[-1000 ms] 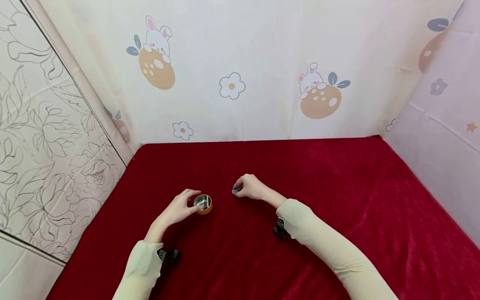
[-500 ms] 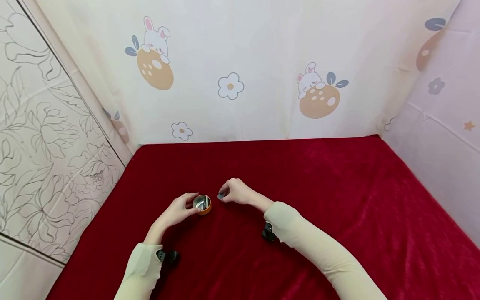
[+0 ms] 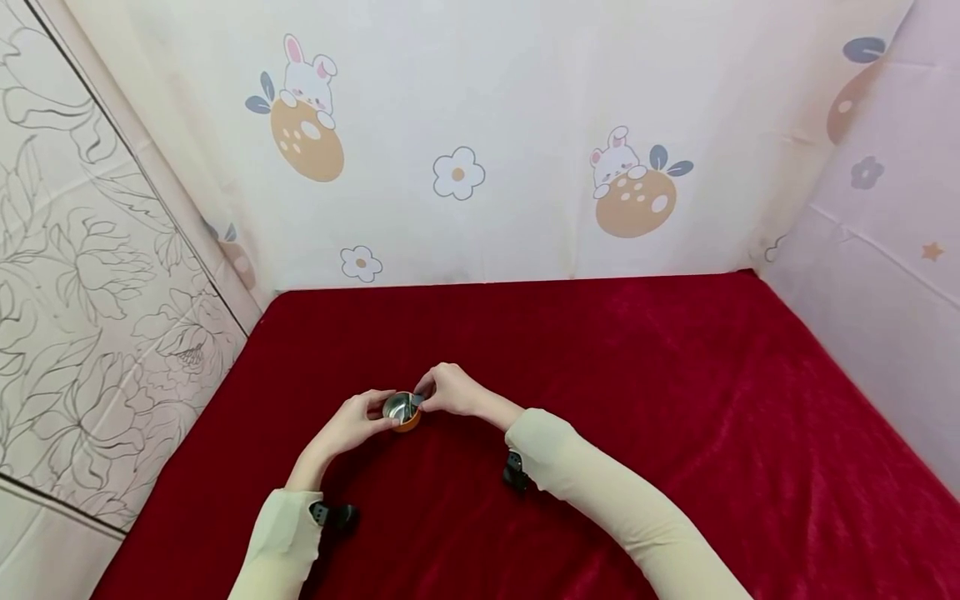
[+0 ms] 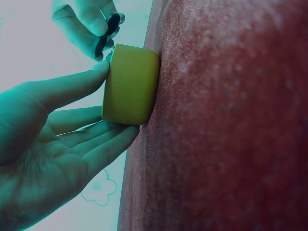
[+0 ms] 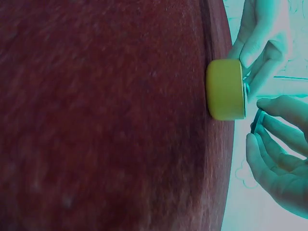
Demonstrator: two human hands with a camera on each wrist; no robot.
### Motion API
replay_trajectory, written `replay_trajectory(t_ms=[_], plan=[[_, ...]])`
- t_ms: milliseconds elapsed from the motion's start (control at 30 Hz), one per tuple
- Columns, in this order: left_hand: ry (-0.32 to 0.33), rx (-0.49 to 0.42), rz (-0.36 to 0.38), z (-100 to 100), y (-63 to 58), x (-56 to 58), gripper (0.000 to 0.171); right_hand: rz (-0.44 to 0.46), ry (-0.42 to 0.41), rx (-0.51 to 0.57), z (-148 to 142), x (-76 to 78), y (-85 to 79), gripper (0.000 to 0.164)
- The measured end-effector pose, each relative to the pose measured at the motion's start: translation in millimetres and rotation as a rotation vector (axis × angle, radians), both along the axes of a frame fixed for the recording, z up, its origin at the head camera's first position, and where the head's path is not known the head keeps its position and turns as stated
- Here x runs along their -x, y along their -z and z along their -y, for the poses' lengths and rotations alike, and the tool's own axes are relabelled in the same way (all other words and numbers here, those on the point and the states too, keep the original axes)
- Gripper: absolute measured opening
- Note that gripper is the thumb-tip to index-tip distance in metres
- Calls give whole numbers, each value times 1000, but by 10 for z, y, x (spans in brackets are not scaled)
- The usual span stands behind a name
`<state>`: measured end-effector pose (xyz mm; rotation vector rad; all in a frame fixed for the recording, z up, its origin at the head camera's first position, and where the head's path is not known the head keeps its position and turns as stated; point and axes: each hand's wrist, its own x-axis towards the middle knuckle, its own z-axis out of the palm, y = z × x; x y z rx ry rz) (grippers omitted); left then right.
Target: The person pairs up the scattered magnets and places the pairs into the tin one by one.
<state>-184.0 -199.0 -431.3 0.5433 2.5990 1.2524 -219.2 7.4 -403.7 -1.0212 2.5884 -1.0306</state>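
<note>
A small round orange container point(image 3: 406, 427) stands upright on the red cloth, its inside shiny metal with a narrow bar across it. In the left wrist view the container point(image 4: 131, 86) shows as a smooth, yellowish block-like side. My left hand point(image 3: 356, 419) grips it from the left, thumb at the near side of the rim and fingers round the far side. Between thumb and fingertips my right hand point(image 3: 457, 392) pinches a small dark round disc point(image 5: 257, 121). That disc is held at the container's right rim, overlapping the opening in the head view.
Red velvety cloth point(image 3: 600, 358) covers the table. Behind it hangs a pale curtain point(image 3: 525, 150) printed with rabbits and flowers. A panel with floral line drawings point(image 3: 97, 275) stands on the left. Dark wrist devices point(image 3: 515, 473) sit below both cuffs.
My right hand has carried the disc leftward, from apart on the right to the container's rim. My left hand has closed in on the container, which stays nearly in place.
</note>
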Motion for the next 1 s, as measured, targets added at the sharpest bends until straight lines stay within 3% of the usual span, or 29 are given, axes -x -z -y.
replay_trajectory(t_ms=[400, 833, 1000], plan=[[-26, -16, 35, 2, 9, -8, 50, 33, 34, 44, 146, -18, 40, 18], [-21, -35, 23, 36, 2, -28, 50, 37, 51, 26, 296, -68, 10, 18], [-21, -33, 25, -9, -90, -82, 49, 65, 41, 76, 207, -74, -17, 19]])
